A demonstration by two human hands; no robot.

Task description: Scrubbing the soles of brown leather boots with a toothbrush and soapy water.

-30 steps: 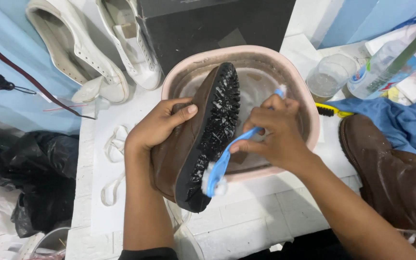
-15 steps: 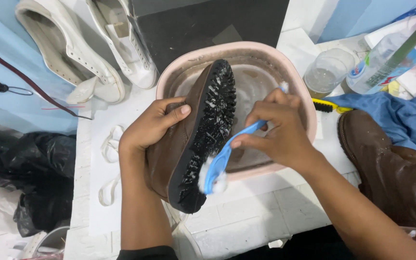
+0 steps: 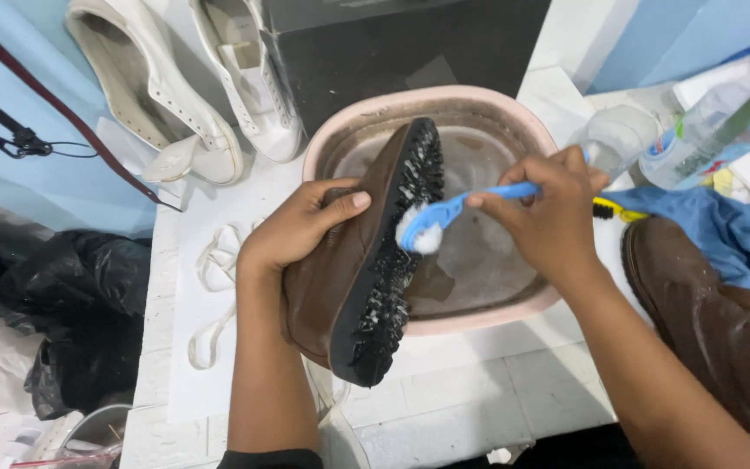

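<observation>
Brown boot lies diagonal, sole facing right, toward blue brush

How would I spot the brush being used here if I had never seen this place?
Start at the pink basin in the middle of the white counter. A brown boot is held over it on its side by the left hand, black sole up. The brush is the blue-handled one in the right hand, its white foamy head on that sole; nothing else nearby is so slim.
</observation>
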